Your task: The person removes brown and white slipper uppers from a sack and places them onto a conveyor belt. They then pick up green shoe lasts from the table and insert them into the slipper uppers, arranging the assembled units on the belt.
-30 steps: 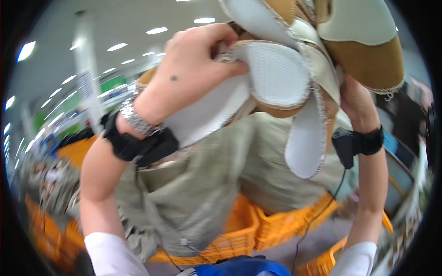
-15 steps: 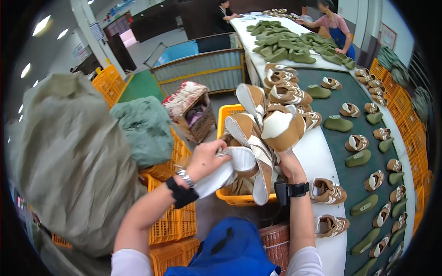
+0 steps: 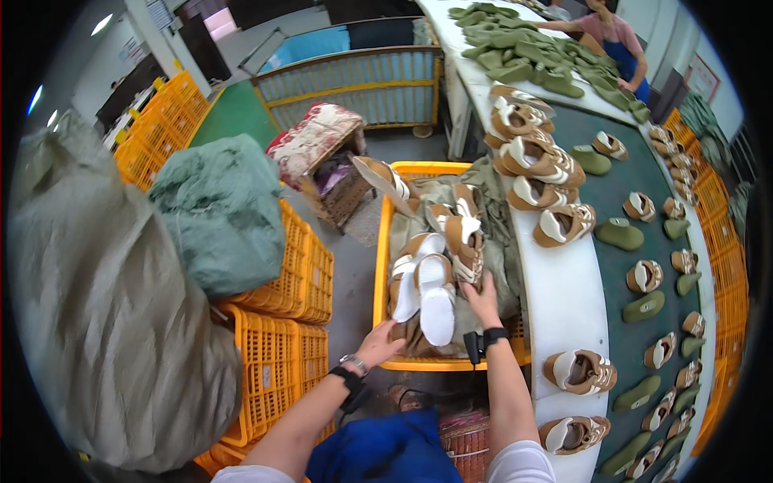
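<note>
Inside a yellow plastic crate (image 3: 382, 266), several brown-and-white sneaker uppers lie on olive cloth (image 3: 499, 233). Two uppers with white, sole-like undersides (image 3: 436, 299) face up in the near half. My left hand (image 3: 382, 344) is by the near left of these, fingers stretched out and nothing gripped. To their right my right hand (image 3: 482, 304) has its fingers apart at the near end of a brown upper (image 3: 465, 248), seemingly just touching it. Another upper (image 3: 390, 183) tilts over the crate's far left corner.
On my right, a white bench (image 3: 555, 278) carries sneaker uppers beside a dark green belt (image 3: 600, 181) with olive shoe lasts and more uppers. Orange crates (image 3: 270, 378) and a large grey-covered bundle (image 3: 129, 298) stand left. Beyond sits a patterned stool (image 3: 318, 153); a person (image 3: 612, 40) works far right.
The bunch of uppers that both hands held up above the crate now lies in it. Both hands have lowered and let go. The view has shifted, showing more of the crate.
</note>
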`<state>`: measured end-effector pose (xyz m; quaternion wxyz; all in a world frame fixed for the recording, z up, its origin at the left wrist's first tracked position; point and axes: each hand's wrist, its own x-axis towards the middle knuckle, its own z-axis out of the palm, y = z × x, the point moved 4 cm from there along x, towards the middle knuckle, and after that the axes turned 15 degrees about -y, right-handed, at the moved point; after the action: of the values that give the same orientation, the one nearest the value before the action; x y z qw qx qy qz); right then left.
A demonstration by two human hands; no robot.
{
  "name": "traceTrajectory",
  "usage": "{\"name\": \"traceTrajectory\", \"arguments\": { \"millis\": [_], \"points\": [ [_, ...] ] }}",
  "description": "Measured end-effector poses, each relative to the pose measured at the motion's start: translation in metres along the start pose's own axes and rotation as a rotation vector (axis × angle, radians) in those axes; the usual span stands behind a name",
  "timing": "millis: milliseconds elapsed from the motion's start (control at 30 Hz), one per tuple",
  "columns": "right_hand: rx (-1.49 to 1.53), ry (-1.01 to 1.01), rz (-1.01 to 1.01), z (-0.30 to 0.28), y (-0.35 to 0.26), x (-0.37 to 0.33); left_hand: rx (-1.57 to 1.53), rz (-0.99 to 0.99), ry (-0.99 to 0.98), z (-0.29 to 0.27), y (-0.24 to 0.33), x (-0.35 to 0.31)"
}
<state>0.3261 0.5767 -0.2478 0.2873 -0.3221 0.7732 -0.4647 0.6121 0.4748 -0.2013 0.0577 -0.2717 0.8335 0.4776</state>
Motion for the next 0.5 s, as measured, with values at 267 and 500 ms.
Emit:
{"name": "traceTrajectory", "arguments": {
  "millis": [267, 500],
  "points": [
    [-0.323, 0.159, -0.219, 0.016, -0.074, -0.117, -0.297, -0.454, 0.207, 0.031, -0.078, -0.296],
    [-0.440, -1.492, -0.565, 0.240, -0.188, -0.324, -0.489, -0.855, 0.639, 0.302, -0.118, -0.573]
  ]
}}
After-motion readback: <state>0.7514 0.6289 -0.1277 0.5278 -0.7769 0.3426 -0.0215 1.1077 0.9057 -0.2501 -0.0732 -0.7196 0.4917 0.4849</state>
